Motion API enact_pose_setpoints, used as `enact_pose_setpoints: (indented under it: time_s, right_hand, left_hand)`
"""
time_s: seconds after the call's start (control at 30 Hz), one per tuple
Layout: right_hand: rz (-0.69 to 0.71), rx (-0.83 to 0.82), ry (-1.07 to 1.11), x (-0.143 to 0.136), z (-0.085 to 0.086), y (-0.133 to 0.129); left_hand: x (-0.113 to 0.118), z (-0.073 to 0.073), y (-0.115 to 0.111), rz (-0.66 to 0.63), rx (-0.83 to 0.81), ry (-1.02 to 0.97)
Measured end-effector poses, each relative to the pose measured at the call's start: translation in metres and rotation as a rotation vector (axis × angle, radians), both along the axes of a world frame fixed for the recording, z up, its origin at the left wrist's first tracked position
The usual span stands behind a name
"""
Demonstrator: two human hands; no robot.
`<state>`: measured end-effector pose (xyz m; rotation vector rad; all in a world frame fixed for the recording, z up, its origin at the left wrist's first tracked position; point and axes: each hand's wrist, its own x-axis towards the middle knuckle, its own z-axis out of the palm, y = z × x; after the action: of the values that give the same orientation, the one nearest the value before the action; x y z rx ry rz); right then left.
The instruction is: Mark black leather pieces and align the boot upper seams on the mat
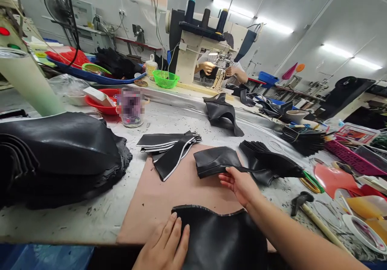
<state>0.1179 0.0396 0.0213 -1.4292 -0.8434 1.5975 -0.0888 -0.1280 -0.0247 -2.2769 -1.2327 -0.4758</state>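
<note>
My left hand (165,243) lies flat with its fingers stretched out on the left edge of a large black leather piece (219,237) at the bench's front edge. My right hand (238,183) pinches the lower edge of a smaller black leather piece (217,159) between thumb and fingers. Both pieces are over a pinkish-tan work board (163,197). Behind the left part of the board is a bundle of black strips with white edges (172,151). Just right of the held piece sits a fanned stack of black leather pieces (269,161).
A tall pile of black leather (66,153) stands at the left. A hammer (317,217) and a tape roll (364,233) lie at the right. A jar (132,112) and a red bowl (104,102) stand behind. Across the bench, another person's hands (208,68) work at a sewing machine (187,60).
</note>
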Motion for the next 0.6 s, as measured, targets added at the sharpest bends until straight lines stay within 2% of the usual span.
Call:
enact_pose_setpoints:
  time_s: [0.1,0.2,0.27,0.47,0.6]
  right_hand:
    - [-0.049,-0.017,-0.003,-0.009,0.000,-0.029]
    - [-0.105,-0.113,0.055,-0.027,-0.005,-0.056]
    - [-0.111,-0.182,0.087,-0.040,-0.008,-0.067]
    - [-0.015,-0.281,0.087,-0.057,-0.008,-0.066]
    - [0.002,-0.144,-0.045,-0.058,-0.011,-0.064]
  left_hand:
    - [0.003,-0.009,-0.004,0.028,-0.066,-0.029]
    - [0.007,-0.022,-0.007,0.069,-0.177,-0.082]
    - [0.007,-0.024,-0.007,0.095,-0.184,-0.101]
    - [0.006,-0.006,-0.004,0.109,-0.134,-0.106]
    - [0.008,-0.002,-0.003,0.167,-0.136,-0.142]
